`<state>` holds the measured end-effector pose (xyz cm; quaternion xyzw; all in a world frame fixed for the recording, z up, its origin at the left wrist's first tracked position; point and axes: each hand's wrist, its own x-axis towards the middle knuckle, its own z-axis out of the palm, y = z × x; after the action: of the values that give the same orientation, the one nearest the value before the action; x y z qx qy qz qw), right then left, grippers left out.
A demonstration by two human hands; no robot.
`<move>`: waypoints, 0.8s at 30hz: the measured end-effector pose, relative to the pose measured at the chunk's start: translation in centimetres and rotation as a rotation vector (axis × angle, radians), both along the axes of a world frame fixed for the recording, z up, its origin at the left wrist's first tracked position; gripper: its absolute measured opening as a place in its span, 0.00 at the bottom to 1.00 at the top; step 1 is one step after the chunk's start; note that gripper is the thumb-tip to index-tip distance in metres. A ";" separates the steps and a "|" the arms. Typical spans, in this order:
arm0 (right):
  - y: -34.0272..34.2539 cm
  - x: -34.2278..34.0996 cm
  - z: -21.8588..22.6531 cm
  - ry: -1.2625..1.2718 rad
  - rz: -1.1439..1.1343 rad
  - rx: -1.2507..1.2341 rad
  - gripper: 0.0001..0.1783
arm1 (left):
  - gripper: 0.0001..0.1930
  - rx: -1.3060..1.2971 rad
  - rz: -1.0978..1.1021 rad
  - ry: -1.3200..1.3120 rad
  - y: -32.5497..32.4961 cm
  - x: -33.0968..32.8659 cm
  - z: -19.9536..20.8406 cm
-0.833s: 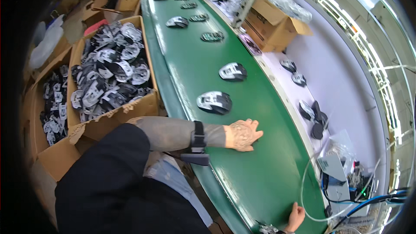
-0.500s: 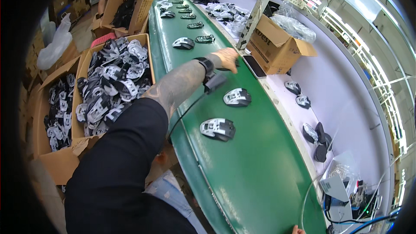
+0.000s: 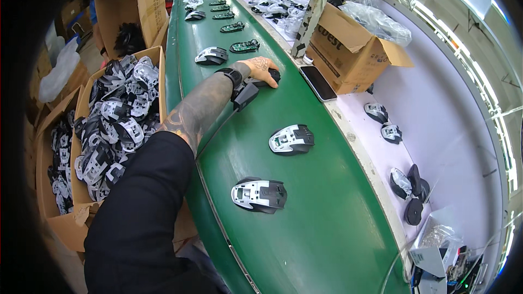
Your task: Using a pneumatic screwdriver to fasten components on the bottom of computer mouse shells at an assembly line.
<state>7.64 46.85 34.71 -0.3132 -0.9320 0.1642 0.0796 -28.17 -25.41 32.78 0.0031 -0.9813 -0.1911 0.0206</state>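
My left hand [image 3: 260, 69] reaches out over the green conveyor belt [image 3: 338, 207], its fingers curled over a dark mouse part [image 3: 274, 78] that they mostly cover. A strap circles the wrist, and a small grey device [image 3: 246, 97] with a cable hangs beneath it. Nearer me on the belt lie two white-and-black mouse shells, one [image 3: 292, 140] farther along and one [image 3: 259, 194] closer. Just beyond the hand are another mouse shell [image 3: 211, 55] and a green circuit board on a mouse base [image 3: 244, 47]. My right hand is out of view.
Left of the belt, cardboard boxes [image 3: 162, 84] hold many mouse shells. Along the right ledge are a phone [image 3: 317, 83], a carton [image 3: 340, 49] beside a metal post [image 3: 316, 13], and loose mouse parts [image 3: 376, 112]. Wires and electronics [image 3: 452, 267] crowd the lower right.
The view has shifted, and the nearer mouse shells now appear lower. My left hand appears farther left, with the dark part now showing at its fingers. The fingertips at the bottom edge have gone from view.
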 end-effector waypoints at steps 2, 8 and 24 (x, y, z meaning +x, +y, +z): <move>0.9 -0.2 -0.6 0.054 0.038 0.024 0.24 | 0.36 -0.109 0.035 -0.048 0.8 -0.6 -0.3; -0.9 0.7 1.2 0.056 -0.063 -0.050 0.24 | 0.33 -0.226 0.211 0.096 3.6 0.6 -0.2; 4.9 1.7 -2.8 0.399 0.163 -0.427 0.15 | 0.36 -0.087 -0.213 0.312 21.2 17.5 -0.3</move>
<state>9.33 51.76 31.94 -0.2087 -0.8643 0.4206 0.1802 -10.67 -4.23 32.45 -0.1313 -0.9684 -0.1478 0.1522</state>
